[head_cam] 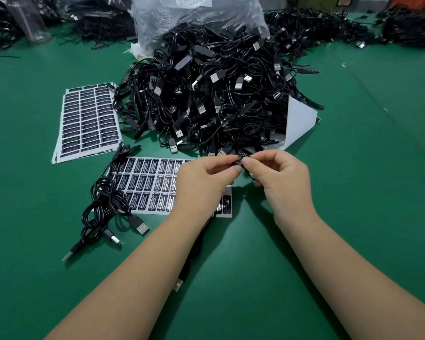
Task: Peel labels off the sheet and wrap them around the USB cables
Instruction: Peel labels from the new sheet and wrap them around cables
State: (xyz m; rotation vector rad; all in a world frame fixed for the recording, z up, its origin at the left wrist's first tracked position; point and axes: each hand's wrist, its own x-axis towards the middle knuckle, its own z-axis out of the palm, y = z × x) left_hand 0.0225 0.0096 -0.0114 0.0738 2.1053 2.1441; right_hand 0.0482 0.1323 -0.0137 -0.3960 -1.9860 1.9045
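Now your left hand [204, 177] and right hand [277, 175] pinch a black label [238, 163] on a USB cable [194, 246] between curled fingertips, above the near label sheet [152, 182], just near of the cable pile [214, 94].

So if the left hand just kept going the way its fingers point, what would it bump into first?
Probably the right hand: the left hand points rightward at it, and both already pinch the same label, fingertips nearly touching.

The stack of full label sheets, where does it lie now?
In the head view, the stack of label sheets lies on the green table, left of the cable pile.
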